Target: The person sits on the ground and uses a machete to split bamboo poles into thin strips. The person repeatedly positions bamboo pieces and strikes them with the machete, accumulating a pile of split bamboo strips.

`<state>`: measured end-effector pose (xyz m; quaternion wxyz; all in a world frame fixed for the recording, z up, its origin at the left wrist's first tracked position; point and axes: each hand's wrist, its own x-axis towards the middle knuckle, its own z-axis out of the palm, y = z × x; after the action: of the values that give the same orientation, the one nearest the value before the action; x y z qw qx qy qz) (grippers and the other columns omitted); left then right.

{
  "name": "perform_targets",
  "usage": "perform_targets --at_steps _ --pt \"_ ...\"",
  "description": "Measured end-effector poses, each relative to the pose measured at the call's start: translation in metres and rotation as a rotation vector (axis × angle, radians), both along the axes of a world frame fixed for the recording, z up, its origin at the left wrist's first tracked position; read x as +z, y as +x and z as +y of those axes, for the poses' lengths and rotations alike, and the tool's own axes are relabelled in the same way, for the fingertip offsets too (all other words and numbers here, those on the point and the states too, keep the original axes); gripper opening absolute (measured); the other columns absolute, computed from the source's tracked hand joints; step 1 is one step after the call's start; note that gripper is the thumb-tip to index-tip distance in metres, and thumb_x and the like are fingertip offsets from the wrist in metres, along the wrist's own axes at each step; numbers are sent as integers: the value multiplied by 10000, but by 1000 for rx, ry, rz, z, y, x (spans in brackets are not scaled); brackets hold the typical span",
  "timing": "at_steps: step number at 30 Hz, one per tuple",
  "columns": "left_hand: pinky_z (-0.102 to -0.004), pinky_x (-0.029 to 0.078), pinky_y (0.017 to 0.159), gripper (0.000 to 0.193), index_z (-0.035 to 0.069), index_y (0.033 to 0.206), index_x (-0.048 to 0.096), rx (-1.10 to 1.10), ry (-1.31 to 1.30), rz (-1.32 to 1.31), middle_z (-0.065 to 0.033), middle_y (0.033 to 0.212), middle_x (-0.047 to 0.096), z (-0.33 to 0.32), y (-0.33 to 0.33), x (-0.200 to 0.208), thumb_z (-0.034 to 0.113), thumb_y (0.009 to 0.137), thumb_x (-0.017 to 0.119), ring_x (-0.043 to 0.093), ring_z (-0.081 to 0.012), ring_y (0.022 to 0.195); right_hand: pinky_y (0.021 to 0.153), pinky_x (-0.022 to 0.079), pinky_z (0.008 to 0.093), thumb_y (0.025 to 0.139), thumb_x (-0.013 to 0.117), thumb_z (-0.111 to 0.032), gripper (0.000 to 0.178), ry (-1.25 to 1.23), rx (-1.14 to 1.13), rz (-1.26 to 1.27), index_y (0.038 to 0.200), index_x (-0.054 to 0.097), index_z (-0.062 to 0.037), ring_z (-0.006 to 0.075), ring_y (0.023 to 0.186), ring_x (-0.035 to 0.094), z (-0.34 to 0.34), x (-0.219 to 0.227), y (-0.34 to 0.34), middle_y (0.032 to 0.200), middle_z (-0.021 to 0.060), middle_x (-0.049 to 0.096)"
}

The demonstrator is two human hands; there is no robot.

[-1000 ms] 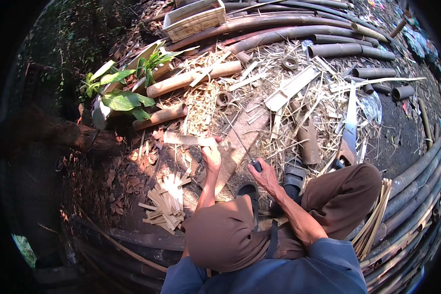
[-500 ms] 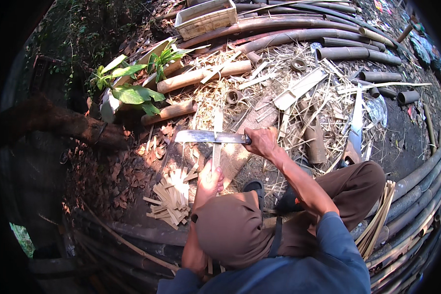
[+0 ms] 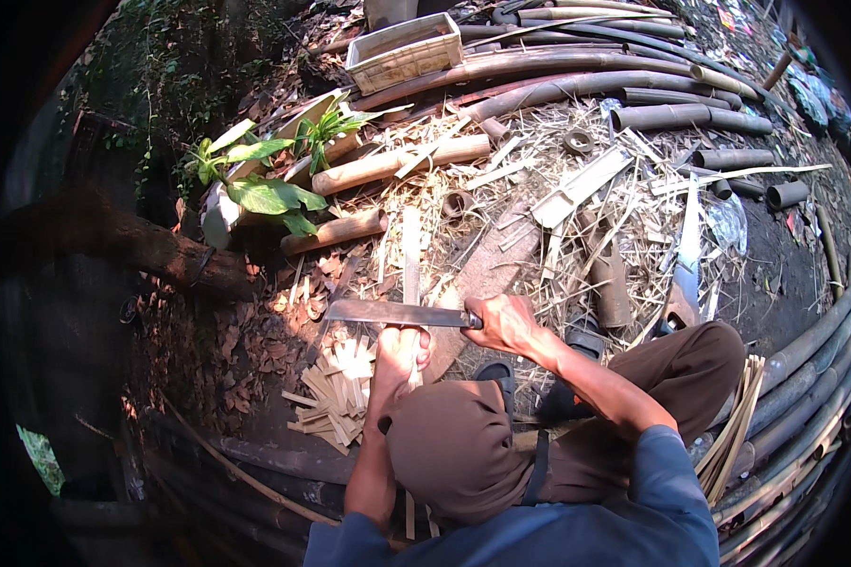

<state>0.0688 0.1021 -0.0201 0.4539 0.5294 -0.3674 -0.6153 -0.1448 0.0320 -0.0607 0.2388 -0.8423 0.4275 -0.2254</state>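
My right hand [image 3: 503, 324] is closed round the dark handle of a machete [image 3: 392, 312]. Its long blade points left and lies across a pale bamboo strip [image 3: 411, 250], close to my left hand [image 3: 402, 352]. That hand grips the strip's near part, which runs away from me over the litter. Whether the edge bites into the strip, I cannot tell. Beside my left wrist, a fanned pile of short split bamboo pieces [image 3: 338, 389] rests on the ground. A worn wooden plank [image 3: 487, 274] lies to the right of the strip.
A handsaw [image 3: 687, 250] lies to the right among shavings. Bamboo poles [image 3: 577, 64] stretch across the back beside a pale plastic crate [image 3: 405, 57]. More poles [image 3: 804, 378] are at the right, with a bundle of thin strips [image 3: 736, 425]. A leafy plant [image 3: 263, 194] stands left of cut bamboo sections.
The machete has come nearer to me along the strip, from beyond my left hand to right beside it. My left hand still grips the strip. The view has shifted slightly.
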Motion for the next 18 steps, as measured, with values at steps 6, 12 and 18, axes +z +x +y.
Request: perform_targets --at_steps 6,12,18 --pt "-243 376 466 166 51 868 471 153 168 277 -56 761 525 16 -18 26 152 999 468 454 -102 538 470 446 457 747 661 -297 228 -148 -9 69 834 567 -107 331 519 615 -36 -18 -9 567 126 592" --pt "-263 483 612 299 -12 1244 526 213 204 -131 -17 821 561 96 -19 56 173 1025 443 537 -96 662 397 392 334 856 572 -249 228 524 -667 -211 851 603 -24 112 438 419 -112 -57 -121 576 17 513" --pt "-223 458 517 207 23 1106 530 99 205 -293 -19 739 567 45 2 8 209 1019 501 537 -79 590 434 385 377 810 571 -239 192 259 -457 -175 728 582 -66 142 447 432 -67 -35 -63 513 20 490"
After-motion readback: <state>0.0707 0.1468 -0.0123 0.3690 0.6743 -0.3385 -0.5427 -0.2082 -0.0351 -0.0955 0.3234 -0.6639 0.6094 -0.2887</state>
